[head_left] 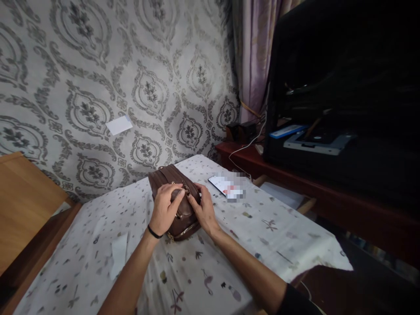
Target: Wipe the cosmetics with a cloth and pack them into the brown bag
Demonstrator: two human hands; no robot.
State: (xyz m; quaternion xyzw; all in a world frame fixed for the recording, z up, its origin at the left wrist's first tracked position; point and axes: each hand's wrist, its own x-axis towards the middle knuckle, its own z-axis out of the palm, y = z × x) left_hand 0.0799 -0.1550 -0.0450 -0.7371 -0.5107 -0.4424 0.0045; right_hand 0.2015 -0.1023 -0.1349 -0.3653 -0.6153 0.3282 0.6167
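Observation:
A brown leather-look bag (185, 227) with gold-coloured zips lies on the patterned white tablecloth. My left hand (165, 208), a black band on its wrist, rests over the bag's left side with thumb and fingers curled on the front flap. From the right, my right hand (204, 209) grips the bag's side, its thumb on top near a small metal fitting. Both thumbs are close to each other at the middle of the bag. What lies under the fingertips is hidden.
A phone (226, 187) with a lit screen lies right of the bag. A white paper strip (120, 251) is on the cloth at left. A large dark television (344, 87) stands on a red-brown cabinet (241, 153); a white cable (243, 151) trails down. A wooden panel (29, 201) borders the left.

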